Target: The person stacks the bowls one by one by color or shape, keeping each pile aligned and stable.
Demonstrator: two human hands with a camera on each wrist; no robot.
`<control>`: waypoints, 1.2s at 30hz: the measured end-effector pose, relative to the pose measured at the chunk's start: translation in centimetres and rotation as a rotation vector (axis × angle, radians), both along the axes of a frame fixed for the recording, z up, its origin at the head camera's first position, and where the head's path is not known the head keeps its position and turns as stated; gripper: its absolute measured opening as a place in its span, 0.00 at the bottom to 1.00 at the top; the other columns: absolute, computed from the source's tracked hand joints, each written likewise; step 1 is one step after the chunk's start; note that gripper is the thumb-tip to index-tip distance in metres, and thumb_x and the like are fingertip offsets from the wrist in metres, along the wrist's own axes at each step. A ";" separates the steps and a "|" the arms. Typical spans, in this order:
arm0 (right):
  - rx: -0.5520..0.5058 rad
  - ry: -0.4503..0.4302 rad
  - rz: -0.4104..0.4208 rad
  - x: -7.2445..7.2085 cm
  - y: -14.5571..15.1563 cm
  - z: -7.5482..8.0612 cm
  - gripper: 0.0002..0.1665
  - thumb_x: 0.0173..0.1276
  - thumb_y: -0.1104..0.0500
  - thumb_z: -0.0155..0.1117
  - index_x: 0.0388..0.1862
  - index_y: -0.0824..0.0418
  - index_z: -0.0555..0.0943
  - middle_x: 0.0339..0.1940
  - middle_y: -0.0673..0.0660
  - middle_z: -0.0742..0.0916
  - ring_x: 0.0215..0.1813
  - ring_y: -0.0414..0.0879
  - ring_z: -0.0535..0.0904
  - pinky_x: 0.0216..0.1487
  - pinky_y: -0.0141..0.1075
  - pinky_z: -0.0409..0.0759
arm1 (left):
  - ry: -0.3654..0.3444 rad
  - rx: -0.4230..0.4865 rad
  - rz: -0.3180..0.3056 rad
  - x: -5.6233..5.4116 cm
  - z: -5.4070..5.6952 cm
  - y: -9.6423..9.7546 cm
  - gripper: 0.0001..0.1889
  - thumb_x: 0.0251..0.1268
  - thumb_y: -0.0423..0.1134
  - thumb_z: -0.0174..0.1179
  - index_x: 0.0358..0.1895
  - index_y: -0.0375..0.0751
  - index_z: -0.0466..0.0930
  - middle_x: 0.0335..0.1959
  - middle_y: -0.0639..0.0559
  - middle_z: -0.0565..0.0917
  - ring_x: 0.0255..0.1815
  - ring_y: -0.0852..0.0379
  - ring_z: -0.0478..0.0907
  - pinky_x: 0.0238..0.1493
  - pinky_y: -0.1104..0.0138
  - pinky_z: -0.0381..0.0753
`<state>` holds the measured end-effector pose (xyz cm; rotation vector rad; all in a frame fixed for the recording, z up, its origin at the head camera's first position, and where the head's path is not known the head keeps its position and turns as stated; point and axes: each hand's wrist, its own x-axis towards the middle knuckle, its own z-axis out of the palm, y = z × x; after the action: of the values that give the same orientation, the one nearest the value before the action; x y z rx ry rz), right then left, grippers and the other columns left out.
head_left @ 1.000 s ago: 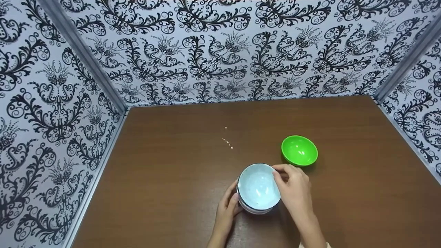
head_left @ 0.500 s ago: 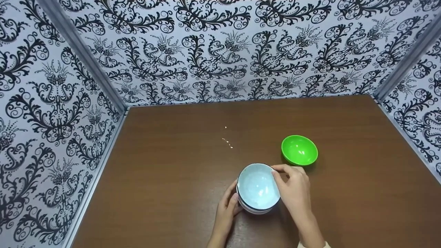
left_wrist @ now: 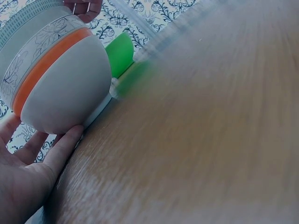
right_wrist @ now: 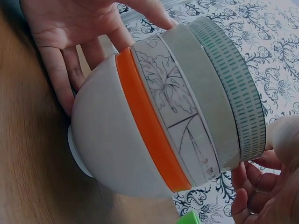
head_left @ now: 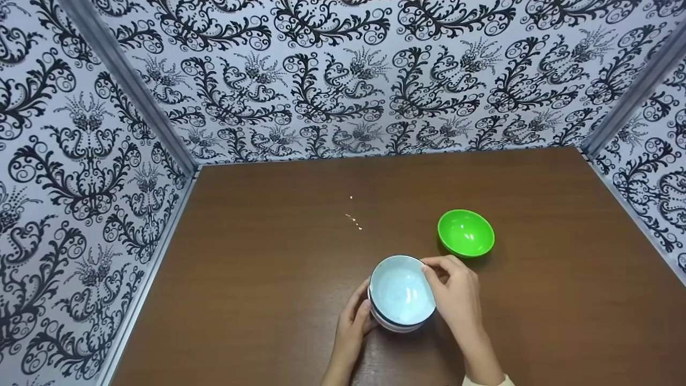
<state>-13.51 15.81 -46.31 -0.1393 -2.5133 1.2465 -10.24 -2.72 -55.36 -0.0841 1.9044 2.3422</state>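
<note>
Several nested bowls stand in a stack on the table near me. Palest and lowest is a plain white bowl [right_wrist: 112,121]; above its body runs an orange band [right_wrist: 147,121], then a leaf-patterned band and a pale green one. The top bowl [head_left: 402,292], light blue inside, has green dashes outside its rim. My left hand [head_left: 351,327] holds the stack from the left, fingers and thumb around its side and fingertips low on the white bowl in the left wrist view. My right hand [head_left: 458,295] pinches the top bowl's rim at the upper right.
A green bowl [head_left: 465,234] sits beyond my right hand. Small bright specks [head_left: 355,221] show on the brown table [head_left: 257,268]. Patterned walls [head_left: 343,80] enclose the table's back and sides.
My right hand and the top bowl have shifted very slightly left, and the shine inside that bowl has moved. My left hand and the green bowl stay in place.
</note>
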 end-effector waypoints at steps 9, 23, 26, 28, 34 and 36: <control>-0.024 0.001 -0.002 0.0 -0.1 -0.2 0.05 0.63 0.66 0.69 0.37 0.60 0.89 0.33 0.53 0.86 0.33 0.42 0.77 0.35 0.25 0.76 | 0.012 -0.011 0.002 0.0 0.1 0.0 0.26 0.77 0.45 0.50 0.74 0.42 0.65 0.77 0.39 0.64 0.72 0.43 0.69 0.56 0.57 0.84; -0.021 -0.016 -0.010 -0.1 -0.1 -0.4 0.04 0.62 0.65 0.71 0.35 0.59 0.89 0.28 0.51 0.82 0.32 0.40 0.73 0.33 0.25 0.70 | 0.041 0.002 -0.009 -0.1 0.0 0.1 0.27 0.78 0.45 0.49 0.74 0.39 0.64 0.77 0.36 0.63 0.75 0.39 0.64 0.54 0.58 0.85; -0.015 -0.017 -0.008 -0.1 -0.1 -0.4 0.04 0.62 0.65 0.71 0.35 0.59 0.89 0.28 0.51 0.82 0.32 0.40 0.73 0.33 0.25 0.70 | 0.046 0.007 -0.009 -0.1 0.0 0.1 0.27 0.78 0.44 0.49 0.74 0.38 0.64 0.77 0.36 0.63 0.74 0.40 0.65 0.54 0.58 0.85; -0.012 -0.016 -0.008 -0.1 -0.1 -0.3 0.04 0.62 0.65 0.71 0.35 0.59 0.89 0.28 0.52 0.82 0.31 0.40 0.73 0.33 0.25 0.70 | 0.047 0.007 -0.009 0.0 0.0 0.1 0.26 0.78 0.44 0.49 0.74 0.39 0.64 0.77 0.36 0.63 0.73 0.41 0.66 0.54 0.59 0.85; -0.007 -0.020 -0.008 -0.1 0.0 -0.3 0.04 0.62 0.65 0.72 0.35 0.59 0.89 0.28 0.52 0.82 0.31 0.40 0.74 0.33 0.25 0.71 | 0.045 0.007 -0.003 0.0 0.0 0.1 0.26 0.78 0.44 0.49 0.74 0.38 0.65 0.76 0.36 0.64 0.73 0.41 0.66 0.54 0.60 0.85; -0.005 -0.022 -0.008 -0.1 0.0 -0.3 0.04 0.62 0.65 0.72 0.35 0.59 0.89 0.28 0.52 0.82 0.31 0.41 0.74 0.33 0.25 0.71 | 0.046 0.006 0.000 -0.1 0.0 0.1 0.26 0.78 0.43 0.49 0.74 0.38 0.64 0.76 0.36 0.64 0.73 0.41 0.66 0.54 0.60 0.85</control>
<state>-13.62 15.77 -46.65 -0.1652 -2.5261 1.2545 -10.30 -2.64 -55.36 -0.0292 1.9178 2.3699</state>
